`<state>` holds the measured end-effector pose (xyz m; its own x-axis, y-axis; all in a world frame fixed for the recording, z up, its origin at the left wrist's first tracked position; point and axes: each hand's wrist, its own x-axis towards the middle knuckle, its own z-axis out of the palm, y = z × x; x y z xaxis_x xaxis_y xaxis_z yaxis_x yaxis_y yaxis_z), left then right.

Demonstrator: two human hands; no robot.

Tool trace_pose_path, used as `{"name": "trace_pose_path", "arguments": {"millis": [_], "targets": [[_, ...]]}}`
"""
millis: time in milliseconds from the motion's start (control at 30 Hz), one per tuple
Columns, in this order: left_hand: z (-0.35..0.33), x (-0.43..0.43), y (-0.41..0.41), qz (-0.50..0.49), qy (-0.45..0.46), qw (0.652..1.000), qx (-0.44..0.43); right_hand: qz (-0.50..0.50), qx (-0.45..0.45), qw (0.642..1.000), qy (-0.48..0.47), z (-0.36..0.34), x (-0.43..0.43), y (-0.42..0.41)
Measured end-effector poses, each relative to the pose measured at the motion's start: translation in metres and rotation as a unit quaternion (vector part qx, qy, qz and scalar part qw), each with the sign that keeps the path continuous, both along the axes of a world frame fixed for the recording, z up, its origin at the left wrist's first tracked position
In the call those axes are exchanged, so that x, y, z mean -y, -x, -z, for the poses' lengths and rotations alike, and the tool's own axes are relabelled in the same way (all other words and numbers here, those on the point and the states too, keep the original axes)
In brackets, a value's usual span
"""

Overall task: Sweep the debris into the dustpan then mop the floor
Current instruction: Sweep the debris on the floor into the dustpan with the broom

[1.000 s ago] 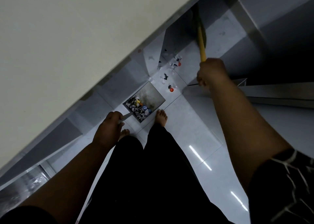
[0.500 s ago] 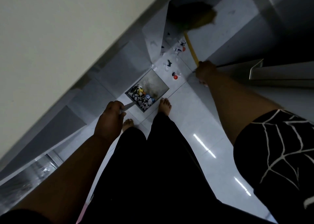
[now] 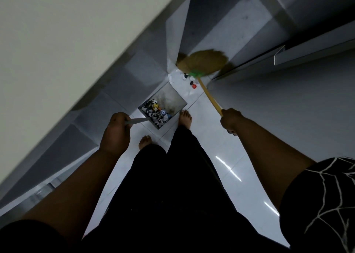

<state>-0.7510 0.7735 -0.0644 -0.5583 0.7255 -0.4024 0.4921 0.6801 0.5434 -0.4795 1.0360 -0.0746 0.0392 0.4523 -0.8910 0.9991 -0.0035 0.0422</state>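
Risk: far debris flicked past dustpan by broom gripped in right hand; spill on tilt by left hand clasping handle.

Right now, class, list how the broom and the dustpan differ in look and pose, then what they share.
The broom has a yellow handle and straw-coloured bristles; the dustpan is a grey rectangular tray. The broom stands slanted; the dustpan lies flat on the floor. The dustpan holds debris; the broom carries none. Shared: a hand grips each handle, right hand the broom, left hand the dustpan.
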Motion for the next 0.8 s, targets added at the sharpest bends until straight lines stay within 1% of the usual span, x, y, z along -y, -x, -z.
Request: {"name": "trace_pose_path", "arguments": {"millis": [67,167,333,567,700,800], "targets": [[-0.004,0.019,0.006,-0.017,-0.017,1.0,-0.002,0.023,0.019,1.0,0.01,-0.001,0.017,-0.006],[-0.01,0.045,0.015,-0.014,-0.042,0.999,-0.012,0.085,0.028,0.996,0.03,-0.004,0.046,-0.013],[-0.012,0.073,0.033,0.001,-0.031,0.999,-0.012,0.118,0.016,0.991,0.058,-0.008,0.084,-0.013],[-0.005,0.103,0.058,0.024,-0.012,1.0,-0.016,0.07,0.009,0.997,0.036,-0.022,0.139,-0.004],[-0.002,0.115,0.068,0.048,-0.005,0.999,-0.021,0.074,0.007,0.997,0.029,-0.026,0.169,-0.002],[-0.002,0.122,0.071,0.046,-0.004,0.999,-0.021,0.092,0.005,0.995,0.027,-0.029,0.192,-0.001]]}}
